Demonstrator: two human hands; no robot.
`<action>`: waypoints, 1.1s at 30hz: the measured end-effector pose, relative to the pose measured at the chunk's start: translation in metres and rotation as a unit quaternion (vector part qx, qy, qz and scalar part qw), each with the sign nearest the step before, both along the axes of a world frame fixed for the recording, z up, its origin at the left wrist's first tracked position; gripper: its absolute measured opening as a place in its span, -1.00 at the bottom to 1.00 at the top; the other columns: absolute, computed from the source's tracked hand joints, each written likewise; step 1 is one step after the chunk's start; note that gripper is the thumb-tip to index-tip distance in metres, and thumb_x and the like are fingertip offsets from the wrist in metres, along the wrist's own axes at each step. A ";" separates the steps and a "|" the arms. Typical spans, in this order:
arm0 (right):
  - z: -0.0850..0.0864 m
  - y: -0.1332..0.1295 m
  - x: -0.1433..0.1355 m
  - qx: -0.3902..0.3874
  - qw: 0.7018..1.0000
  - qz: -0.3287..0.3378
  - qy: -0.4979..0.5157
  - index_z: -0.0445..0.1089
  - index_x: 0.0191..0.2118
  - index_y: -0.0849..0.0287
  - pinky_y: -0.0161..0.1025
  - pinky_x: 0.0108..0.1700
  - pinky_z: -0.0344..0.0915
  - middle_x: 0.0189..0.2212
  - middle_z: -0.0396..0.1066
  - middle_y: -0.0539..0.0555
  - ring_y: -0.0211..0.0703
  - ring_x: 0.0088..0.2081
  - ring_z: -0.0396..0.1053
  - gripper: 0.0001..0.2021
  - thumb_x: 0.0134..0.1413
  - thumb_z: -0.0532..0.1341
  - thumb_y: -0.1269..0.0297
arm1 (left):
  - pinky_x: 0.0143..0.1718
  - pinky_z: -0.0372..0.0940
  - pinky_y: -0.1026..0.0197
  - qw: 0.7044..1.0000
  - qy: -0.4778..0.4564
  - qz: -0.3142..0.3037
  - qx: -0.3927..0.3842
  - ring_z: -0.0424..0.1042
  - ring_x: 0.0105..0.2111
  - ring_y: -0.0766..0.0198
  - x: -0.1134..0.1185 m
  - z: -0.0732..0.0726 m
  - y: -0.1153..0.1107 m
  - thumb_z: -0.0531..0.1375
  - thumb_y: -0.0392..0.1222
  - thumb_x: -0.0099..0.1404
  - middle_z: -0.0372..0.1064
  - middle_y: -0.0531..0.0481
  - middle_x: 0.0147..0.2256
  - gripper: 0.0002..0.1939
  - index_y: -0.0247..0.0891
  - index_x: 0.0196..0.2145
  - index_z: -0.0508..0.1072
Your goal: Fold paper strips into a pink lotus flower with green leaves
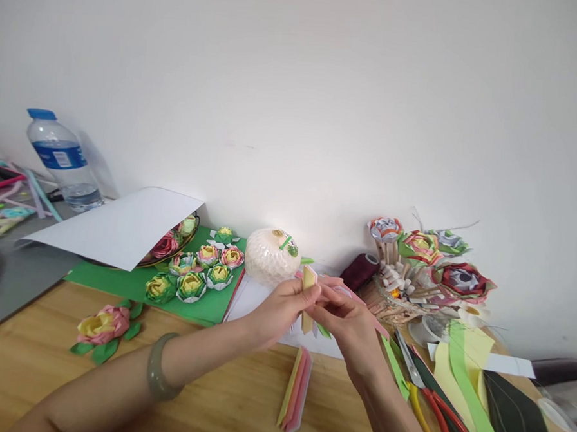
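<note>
Between thumb and fingers, my left hand pinches a folded yellow paper strip that stands upright. My right hand meets it from the right, fingertips closed together close to the strip; what they grip is hidden. Pink paper shows behind the right fingers. Below both hands, a stack of folded strips in yellow, pink and lilac lies on the wooden table. A white wrapped ball of thread sits just behind my left hand.
Several folded paper flowers rest on green card at left, near a paper lotus. Scissors and paper strips lie at right, before a basket of flowers. A water bottle stands far left.
</note>
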State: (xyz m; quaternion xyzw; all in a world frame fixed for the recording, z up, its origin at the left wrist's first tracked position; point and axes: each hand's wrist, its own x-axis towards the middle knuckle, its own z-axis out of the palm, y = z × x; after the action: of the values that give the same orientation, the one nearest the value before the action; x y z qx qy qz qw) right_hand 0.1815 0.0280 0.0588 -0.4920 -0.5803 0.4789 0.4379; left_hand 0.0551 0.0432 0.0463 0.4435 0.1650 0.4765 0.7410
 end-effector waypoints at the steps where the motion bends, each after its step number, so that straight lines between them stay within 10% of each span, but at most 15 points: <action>1: 0.001 -0.001 0.000 0.022 0.999 -0.010 -0.039 0.46 -0.38 0.19 -0.26 -0.37 0.24 -0.50 0.39 0.01 -0.22 -0.45 0.28 -0.81 -0.13 0.28 0.19 | -0.08 0.19 0.18 0.999 -0.027 0.003 -0.031 0.33 -0.10 0.14 -0.001 0.000 0.001 0.14 -0.06 0.19 0.37 -0.16 -0.12 -0.73 -0.34 -0.44 0.49; 8: -0.001 -0.004 0.012 0.277 0.939 0.001 -0.206 0.17 0.01 0.05 -0.03 0.05 0.17 0.00 0.20 0.13 0.03 0.05 0.17 -0.44 -0.15 0.33 0.17 | -0.32 0.26 0.31 0.959 -0.178 -0.040 -0.217 0.30 -0.52 0.41 -0.012 0.010 0.014 0.11 -0.27 0.24 0.15 0.12 -0.64 -0.82 -0.37 -0.51 0.35; 13: -0.004 -0.009 0.009 0.208 0.955 0.097 -0.190 -0.26 0.23 -0.04 0.05 0.18 0.00 0.25 -0.21 0.14 0.09 0.23 -0.13 -0.01 -0.26 0.38 0.16 | -0.50 0.19 0.36 0.943 -0.183 -0.135 -0.245 0.05 -0.67 0.48 -0.007 0.006 0.002 0.08 -0.23 0.25 -0.07 0.20 -0.68 -0.81 -0.36 -0.48 0.32; 19: -0.002 -0.014 0.003 0.171 0.965 0.122 -0.155 -0.16 0.20 -0.08 -0.18 -0.11 0.37 0.21 -0.08 0.15 0.08 0.18 0.02 -0.06 -0.27 0.39 0.32 | -0.59 0.10 0.41 0.947 -0.162 -0.154 -0.232 -0.03 -0.68 0.49 0.000 0.005 -0.012 0.17 -0.26 0.15 -0.09 0.20 -0.70 -0.87 -0.36 -0.49 0.32; 33: 0.000 -0.017 0.008 0.246 0.929 0.147 -0.233 -0.41 0.25 -0.09 -0.07 0.14 0.12 0.27 -0.21 0.14 0.07 0.25 -0.14 0.15 -0.36 0.42 0.36 | -0.72 -0.14 0.44 0.947 -0.150 -0.209 -0.192 -0.19 -0.74 0.53 -0.009 0.011 -0.015 0.22 -0.26 0.08 -0.09 0.23 -0.72 -0.86 -0.31 -0.46 0.29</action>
State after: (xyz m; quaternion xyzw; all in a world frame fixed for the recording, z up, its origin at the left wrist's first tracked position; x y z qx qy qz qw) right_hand 0.1891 0.0109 0.0583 -0.3759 -0.8316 0.2514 0.3225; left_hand 0.0460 0.0284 0.0577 0.2409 0.0443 0.3314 0.9111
